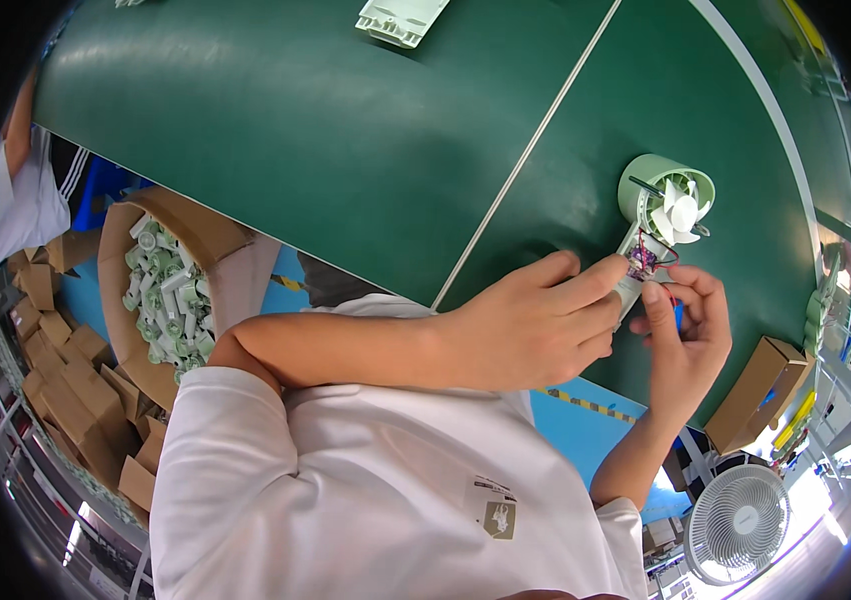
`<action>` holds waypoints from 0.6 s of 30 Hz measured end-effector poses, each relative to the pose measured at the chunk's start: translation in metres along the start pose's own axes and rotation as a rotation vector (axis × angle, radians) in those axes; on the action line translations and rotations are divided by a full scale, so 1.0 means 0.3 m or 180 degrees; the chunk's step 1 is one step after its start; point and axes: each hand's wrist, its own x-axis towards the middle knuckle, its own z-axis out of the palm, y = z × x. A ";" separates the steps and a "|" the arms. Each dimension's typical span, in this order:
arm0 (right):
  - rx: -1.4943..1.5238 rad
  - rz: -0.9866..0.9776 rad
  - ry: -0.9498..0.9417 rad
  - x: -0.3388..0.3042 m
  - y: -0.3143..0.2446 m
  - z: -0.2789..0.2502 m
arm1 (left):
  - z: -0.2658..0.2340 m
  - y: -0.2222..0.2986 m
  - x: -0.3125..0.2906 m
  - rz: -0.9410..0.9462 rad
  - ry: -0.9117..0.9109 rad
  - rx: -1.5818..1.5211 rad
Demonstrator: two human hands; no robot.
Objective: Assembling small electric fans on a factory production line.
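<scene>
A light green handheld fan point(642, 195) with a round housing and white blades lies open on the green table. Red and dark wires and a small circuit board point(641, 262) show in its handle. My left hand point(555, 315) reaches across from the left, its fingers closed around the handle. Beside it, my right hand point(687, 325) is bent in a pinch at the wires near the handle's end. A small blue part point(678, 314) shows between its fingers, mostly hidden, so I cannot tell its kind.
The green table point(345, 150) has a pale seam across it. A pale green plastic part point(400, 20) lies at the far edge. To the left stands a carton point(230, 235) full of small fan parts point(167, 295). A cardboard box point(757, 395) and a white fan point(740, 522) are at right.
</scene>
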 end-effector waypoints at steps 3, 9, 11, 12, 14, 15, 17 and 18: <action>0.0334 0.0702 -0.0400 0.030 -0.021 -0.023 | 0.005 0.001 0.002 -0.0010 0.0027 -0.0059; 0.0627 0.1049 -0.1540 0.110 0.041 -0.079 | 0.009 -0.001 0.005 0.0023 0.0020 0.0083; 0.0563 0.1008 -0.1539 0.113 0.047 -0.079 | 0.010 -0.005 0.009 0.0011 0.0040 -0.0021; 0.0673 0.1043 -0.1616 0.114 0.055 -0.076 | 0.012 -0.005 0.007 -0.0014 0.0060 0.0001; 0.0845 0.1100 -0.1710 0.111 0.053 -0.071 | 0.017 -0.008 0.004 -0.0007 0.0127 0.0136; 0.0827 0.1094 -0.1733 0.107 0.052 -0.071 | 0.015 -0.008 0.005 -0.0031 0.0143 0.0144; 0.0891 0.1098 -0.1575 0.104 0.054 -0.071 | 0.007 -0.009 0.009 0.0040 0.0115 0.0208; 0.0894 0.1101 -0.1562 0.107 0.062 -0.074 | 0.005 -0.008 0.012 0.0051 0.0113 0.0201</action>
